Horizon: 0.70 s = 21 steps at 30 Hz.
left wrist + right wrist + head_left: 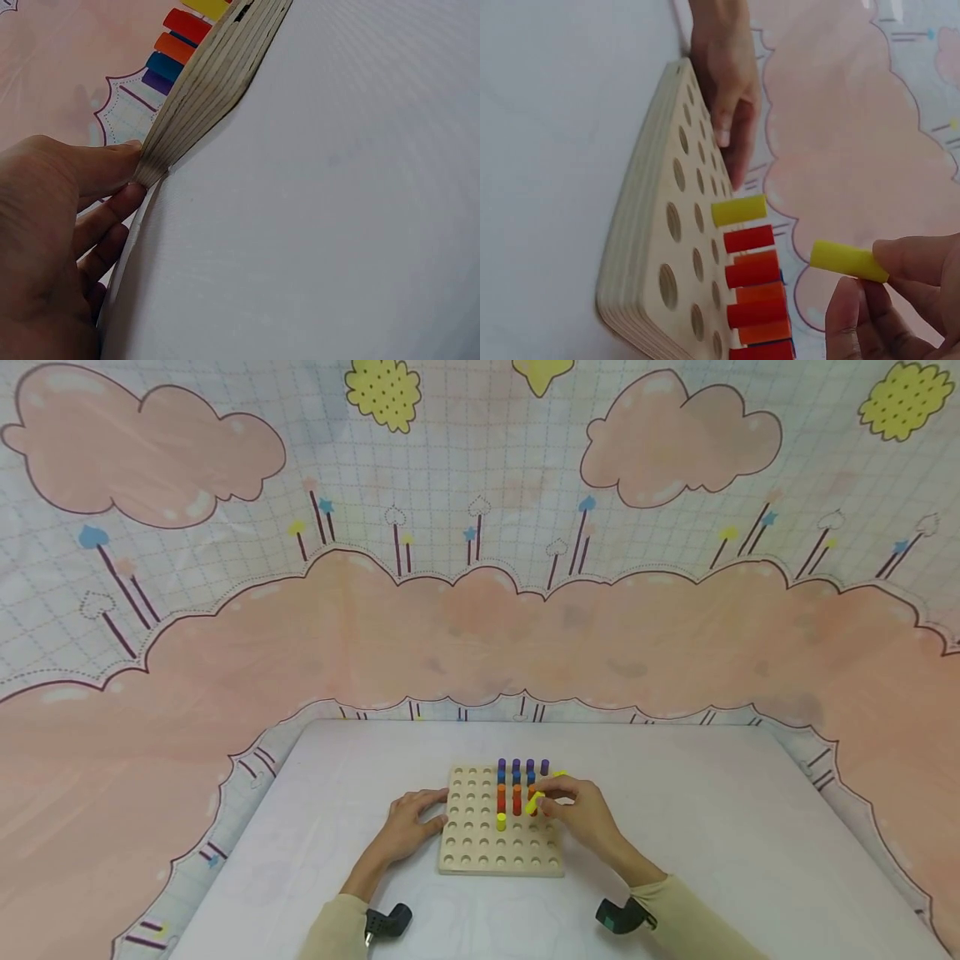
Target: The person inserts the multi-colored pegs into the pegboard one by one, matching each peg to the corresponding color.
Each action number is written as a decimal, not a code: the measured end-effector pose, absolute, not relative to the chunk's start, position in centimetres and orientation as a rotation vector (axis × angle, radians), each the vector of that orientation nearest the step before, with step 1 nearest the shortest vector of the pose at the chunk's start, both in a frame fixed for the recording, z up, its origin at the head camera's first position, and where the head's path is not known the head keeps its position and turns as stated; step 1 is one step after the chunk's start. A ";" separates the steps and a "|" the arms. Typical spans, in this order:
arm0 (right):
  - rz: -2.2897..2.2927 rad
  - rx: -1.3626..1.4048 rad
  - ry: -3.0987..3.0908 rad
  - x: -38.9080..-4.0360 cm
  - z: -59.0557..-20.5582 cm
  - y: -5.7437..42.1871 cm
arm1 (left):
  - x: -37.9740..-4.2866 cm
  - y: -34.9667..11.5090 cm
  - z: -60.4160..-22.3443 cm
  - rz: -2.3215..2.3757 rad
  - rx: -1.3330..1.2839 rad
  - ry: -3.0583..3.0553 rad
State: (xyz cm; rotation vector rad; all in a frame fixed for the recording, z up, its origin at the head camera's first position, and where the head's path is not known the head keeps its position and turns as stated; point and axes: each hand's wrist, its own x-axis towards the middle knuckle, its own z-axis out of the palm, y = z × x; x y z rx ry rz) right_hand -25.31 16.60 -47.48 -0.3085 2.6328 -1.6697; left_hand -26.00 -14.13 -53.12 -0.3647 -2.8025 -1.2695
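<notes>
My right hand (577, 810) pinches a yellow peg (844, 259) between thumb and fingertips. It holds the peg tilted, above the wooden peg board (480, 862). In the right wrist view, a second yellow peg (739, 211) stands in a hole beside the red pegs (751, 270). Behind these stand orange pegs (761, 292), and further back rows of blue pegs (517, 777) and purple pegs (517, 765) show in the head view. My left hand (408, 825) touches the board's left edge with thumb and fingers, as the left wrist view shows too.
The board lies on a white table (315, 827), its left columns and front rows showing bare holes. A bit of yellow (560, 773) shows just behind my right hand. A patterned cloth (480, 635) hangs behind the table.
</notes>
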 end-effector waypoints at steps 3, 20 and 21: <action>-1.657 -0.328 2.628 -25.1 -47.7 16.1 | -26.0 -14.1 -53.2 -1.265 -0.360 -2.805; -1.537 -0.334 2.694 -24.8 -49.3 14.5 | -26.3 -14.3 -53.5 -1.251 -0.374 -2.804; -1.527 -0.335 2.700 -24.8 -49.3 14.5 | -26.2 -14.3 -53.4 -1.250 -0.373 -2.808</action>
